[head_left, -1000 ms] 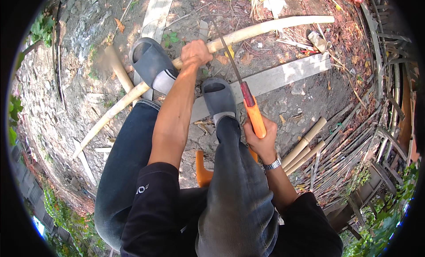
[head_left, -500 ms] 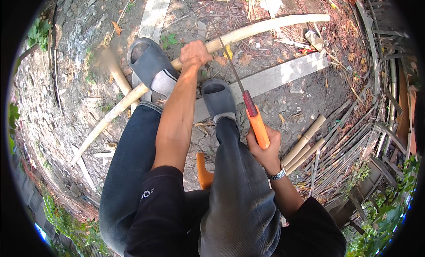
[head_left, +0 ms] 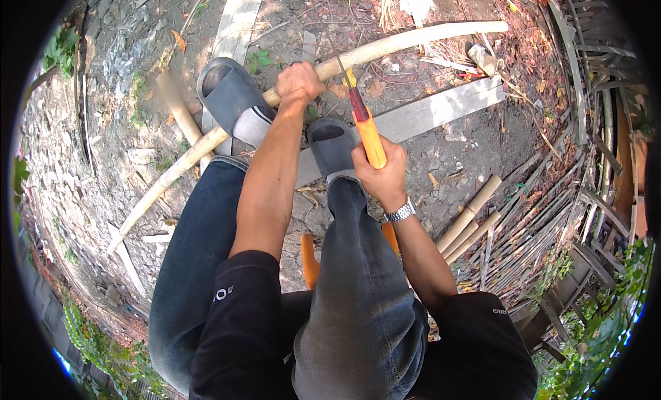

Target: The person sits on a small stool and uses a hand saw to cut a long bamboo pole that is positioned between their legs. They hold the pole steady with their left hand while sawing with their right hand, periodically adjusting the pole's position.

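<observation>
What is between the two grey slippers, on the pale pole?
The left hand grips the pale pole there, above the gap between the grey slippers, in the head view.

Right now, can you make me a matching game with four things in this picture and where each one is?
Things:
1. left hand
2. right hand
3. grey slipper
4. short bamboo pieces

Places:
A. lying in a bunch on the ground, on the person's right
B. gripping the long pale pole
C. on a foot, next to the pole
D. wrapped round the orange handle of a saw

Pairs: 1-B, 2-D, 3-C, 4-A
</observation>
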Motion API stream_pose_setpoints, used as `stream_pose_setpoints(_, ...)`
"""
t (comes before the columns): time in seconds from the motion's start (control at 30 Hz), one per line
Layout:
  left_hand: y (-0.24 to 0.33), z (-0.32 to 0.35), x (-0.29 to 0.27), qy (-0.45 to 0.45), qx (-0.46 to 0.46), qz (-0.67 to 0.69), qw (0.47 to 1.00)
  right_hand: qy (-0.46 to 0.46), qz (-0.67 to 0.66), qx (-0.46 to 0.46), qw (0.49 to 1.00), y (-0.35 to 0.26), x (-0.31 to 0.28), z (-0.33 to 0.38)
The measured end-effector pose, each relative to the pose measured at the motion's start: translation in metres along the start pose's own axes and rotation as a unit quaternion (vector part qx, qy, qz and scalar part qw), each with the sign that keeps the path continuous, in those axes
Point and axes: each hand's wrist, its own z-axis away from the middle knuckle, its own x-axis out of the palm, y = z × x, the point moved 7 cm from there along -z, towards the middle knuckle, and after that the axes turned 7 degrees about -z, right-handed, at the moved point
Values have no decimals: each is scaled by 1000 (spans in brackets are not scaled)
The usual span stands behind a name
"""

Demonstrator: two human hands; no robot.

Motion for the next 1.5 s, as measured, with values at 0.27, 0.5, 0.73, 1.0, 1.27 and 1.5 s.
stream_pose_setpoints(0.27, -16, -2, 6, 16, -17, -12, 1000, -10, -22, 9, 1000, 4, -16, 30)
stream_pose_setpoints(0.5, -19, -5, 0, 34, -14, -29, 999, 8, -60, -4, 998, 6, -16, 50)
stream_pose_setpoints(0.73, -2, -2, 6, 13, -4, -23, 1000, 5, -30, -21, 999, 0, 21, -37)
stream_pose_setpoints(1.0, -17, 1, 4, 4, -26, -19, 999, 49, -65, 2, 997, 14, -6, 9)
stream_pose_setpoints(1.27, -19, -7, -7, 6, -12, -16, 1000, -18, -28, 2, 999, 14, -30, 67)
stream_pose_setpoints(1.5, -8, -10, 4, 1, -8, -12, 1000, -31, -6, 8, 999, 10, -2, 9)
